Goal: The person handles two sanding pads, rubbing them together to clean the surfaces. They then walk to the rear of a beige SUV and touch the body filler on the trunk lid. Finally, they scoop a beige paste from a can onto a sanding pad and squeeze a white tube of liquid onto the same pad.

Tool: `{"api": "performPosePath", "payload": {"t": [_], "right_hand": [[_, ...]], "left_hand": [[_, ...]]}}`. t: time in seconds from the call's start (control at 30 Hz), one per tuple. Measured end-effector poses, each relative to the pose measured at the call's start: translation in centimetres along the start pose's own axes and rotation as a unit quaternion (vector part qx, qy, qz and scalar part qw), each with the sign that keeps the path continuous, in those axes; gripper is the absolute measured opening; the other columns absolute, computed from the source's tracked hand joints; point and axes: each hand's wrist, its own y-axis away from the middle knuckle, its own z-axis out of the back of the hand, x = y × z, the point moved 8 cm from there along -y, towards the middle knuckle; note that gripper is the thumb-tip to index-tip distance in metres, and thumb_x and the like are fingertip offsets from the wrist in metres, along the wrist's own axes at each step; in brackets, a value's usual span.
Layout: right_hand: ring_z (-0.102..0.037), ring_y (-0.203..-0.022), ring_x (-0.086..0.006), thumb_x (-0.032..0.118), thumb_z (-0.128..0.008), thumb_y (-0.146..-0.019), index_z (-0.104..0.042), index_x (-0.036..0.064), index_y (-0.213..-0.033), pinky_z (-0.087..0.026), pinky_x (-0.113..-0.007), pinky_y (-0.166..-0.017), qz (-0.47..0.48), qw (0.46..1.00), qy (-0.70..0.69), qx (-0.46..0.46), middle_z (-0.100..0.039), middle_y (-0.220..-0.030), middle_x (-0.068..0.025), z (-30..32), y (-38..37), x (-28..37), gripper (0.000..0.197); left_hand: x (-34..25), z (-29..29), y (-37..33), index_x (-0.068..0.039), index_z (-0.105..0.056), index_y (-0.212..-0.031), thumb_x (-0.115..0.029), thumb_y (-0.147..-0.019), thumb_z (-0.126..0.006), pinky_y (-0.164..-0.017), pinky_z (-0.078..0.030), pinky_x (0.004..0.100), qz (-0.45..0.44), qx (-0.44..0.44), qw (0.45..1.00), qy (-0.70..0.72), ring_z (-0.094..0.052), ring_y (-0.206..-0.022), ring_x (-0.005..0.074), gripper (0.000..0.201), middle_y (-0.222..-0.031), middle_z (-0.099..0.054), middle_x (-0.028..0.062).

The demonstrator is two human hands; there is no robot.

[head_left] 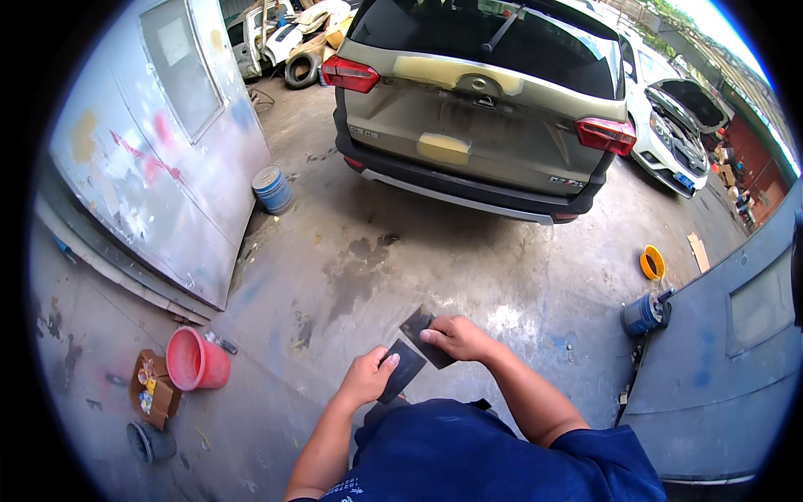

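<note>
My left hand is closed on a dark, flat, rectangular filler spreader, its thumb lying on the upper face. A second dark filler spreader is gripped in my right hand, thumb on top. The two blades are close together in front of my body; whether their edges touch I cannot tell. Farther ahead stands a grey-green car, its rear toward me. Yellowish filler patches show on its tailgate, one lower patch and one wider upper patch. Neither hand touches the car.
Open metal doors flank me, left and right. On the left are a red bucket, a cardboard box and a blue pail. A blue can and yellow ring are right; a white car stands behind.
</note>
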Motion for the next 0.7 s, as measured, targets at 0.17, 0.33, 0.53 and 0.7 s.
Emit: {"api": "performPosePath", "payload": {"t": [0.17, 0.33, 0.53, 0.7], "right_hand": [[-0.062, -0.079, -0.0263, 0.024, -0.062, -0.089, -0.062, 0.0023, -0.094, -0.049, -0.035, -0.074, 0.014, 0.992, -0.096, -0.085, -0.063, -0.084, -0.0131, 1.0, -5.2, 1.2, 0.022], [-0.062, -0.078, -0.0254, 0.027, -0.063, -0.089, -0.063, 0.0027, -0.094, -0.049, -0.035, -0.071, -0.070, 0.983, -0.158, -0.068, -0.064, -0.085, -0.0147, 1.0, -9.4, 0.3, 0.025], [-0.059, -0.072, -0.0198, 0.024, -0.064, -0.089, -0.063, 0.0017, -0.090, -0.047, -0.033, -0.066, -0.121, 0.965, -0.204, -0.112, -0.063, -0.080, -0.0123, 3.3, -13.0, -5.4, 0.023], [-0.057, -0.069, -0.0188, 0.025, -0.064, -0.090, -0.063, 0.0018, -0.088, -0.047, -0.033, -0.064, -0.088, 0.964, -0.191, -0.163, -0.062, -0.076, -0.0115, 7.1, -16.1, -11.2, 0.024]], "left_hand": [[0.6, 3.9, -6.4, -0.001, -0.057, -0.091, -0.027, -0.092, -0.056, -0.058, -0.047, 0.0373, -0.022, 0.054, 0.995, -0.078, -0.063, -0.061, 0.0271, 0.026, -0.070, -0.063, 0.0183], [-0.3, 5.3, -12.0, -0.001, -0.057, -0.090, -0.028, -0.092, -0.056, -0.060, -0.046, 0.0395, -0.039, 0.105, 0.989, -0.092, -0.060, -0.064, 0.0329, 0.026, -0.070, -0.061, 0.0195], [0.2, 5.5, -21.1, -0.001, -0.056, -0.088, -0.029, -0.092, -0.057, -0.059, -0.045, 0.0396, -0.073, 0.095, 0.987, -0.107, -0.060, -0.064, 0.0331, 0.029, -0.070, -0.059, 0.0200], [0.1, 4.4, -29.9, -0.001, -0.054, -0.085, -0.029, -0.094, -0.055, -0.058, -0.043, 0.0347, -0.082, 0.080, 0.989, -0.090, -0.056, -0.062, 0.0207, 0.030, -0.067, -0.059, 0.0111]]}}
